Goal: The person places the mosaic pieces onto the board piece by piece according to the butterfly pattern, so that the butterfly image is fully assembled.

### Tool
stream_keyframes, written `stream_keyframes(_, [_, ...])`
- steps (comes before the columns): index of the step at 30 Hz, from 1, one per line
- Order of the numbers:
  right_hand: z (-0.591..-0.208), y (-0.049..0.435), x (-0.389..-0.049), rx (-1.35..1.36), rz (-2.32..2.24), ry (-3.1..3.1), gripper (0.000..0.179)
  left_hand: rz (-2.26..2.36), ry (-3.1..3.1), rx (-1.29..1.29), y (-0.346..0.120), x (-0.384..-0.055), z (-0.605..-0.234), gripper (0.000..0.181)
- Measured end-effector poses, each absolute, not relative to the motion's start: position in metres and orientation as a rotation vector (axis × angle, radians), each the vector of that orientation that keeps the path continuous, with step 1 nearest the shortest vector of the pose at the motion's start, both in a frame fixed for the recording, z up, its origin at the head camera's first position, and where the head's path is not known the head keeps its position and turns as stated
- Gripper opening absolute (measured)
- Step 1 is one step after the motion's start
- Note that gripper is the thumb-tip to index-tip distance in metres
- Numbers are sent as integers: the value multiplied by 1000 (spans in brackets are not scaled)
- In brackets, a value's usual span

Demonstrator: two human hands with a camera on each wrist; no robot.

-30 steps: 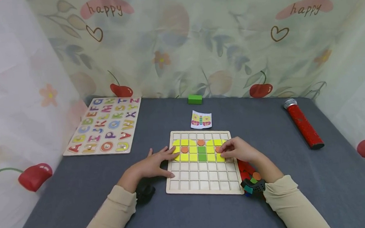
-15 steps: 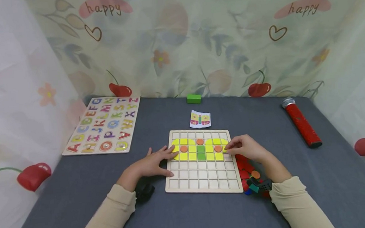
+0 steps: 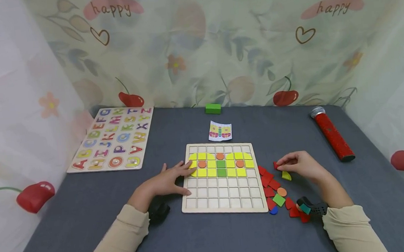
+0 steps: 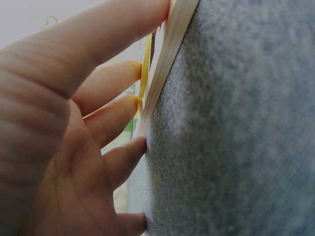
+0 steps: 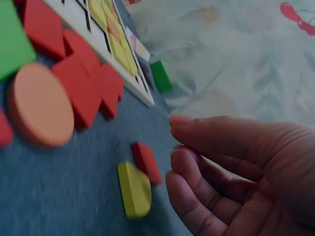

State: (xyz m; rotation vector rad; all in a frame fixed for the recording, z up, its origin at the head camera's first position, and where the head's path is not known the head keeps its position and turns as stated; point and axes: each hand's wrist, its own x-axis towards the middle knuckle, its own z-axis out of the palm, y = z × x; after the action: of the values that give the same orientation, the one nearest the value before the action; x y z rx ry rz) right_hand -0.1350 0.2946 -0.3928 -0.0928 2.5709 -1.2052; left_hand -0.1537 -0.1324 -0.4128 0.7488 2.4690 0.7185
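Note:
A wooden grid board (image 3: 224, 194) holds yellow, orange and green tiles in its upper rows. My left hand (image 3: 167, 180) lies at its left edge, thumb on the frame and fingertips on the yellow tiles (image 4: 144, 73). To the right of the board, my right hand (image 3: 301, 165) hovers over the table with bent fingers. In the right wrist view its thumb and fingertips stand apart with nothing between them. Close by the fingertips lie a yellow rounded tile (image 5: 134, 191) and a red tile (image 5: 146, 162).
Loose red tiles (image 3: 270, 192), an orange disc (image 3: 281, 192) and a green square (image 3: 279, 200) lie along the board's right side. Behind the board are a butterfly picture card (image 3: 220, 130) and a green block (image 3: 213, 109). A letter board (image 3: 110, 140) lies left, a red microphone (image 3: 332, 134) right.
My right hand has left the board's right column, where a yellow tile now sits, and moved right to the loose tiles on the table. My left hand has stayed on the board's edge.

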Motion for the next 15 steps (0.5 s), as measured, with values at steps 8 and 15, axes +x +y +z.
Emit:
stream_keyframes(8, [-403, 318, -126, -136, -1171, 2536, 38, 718, 2472, 746, -134, -153, -412, 77])
stream_keyframes(15, [-408, 322, -127, -225, -1156, 2553, 35, 731, 2470, 752, -134, -153, -412, 77])
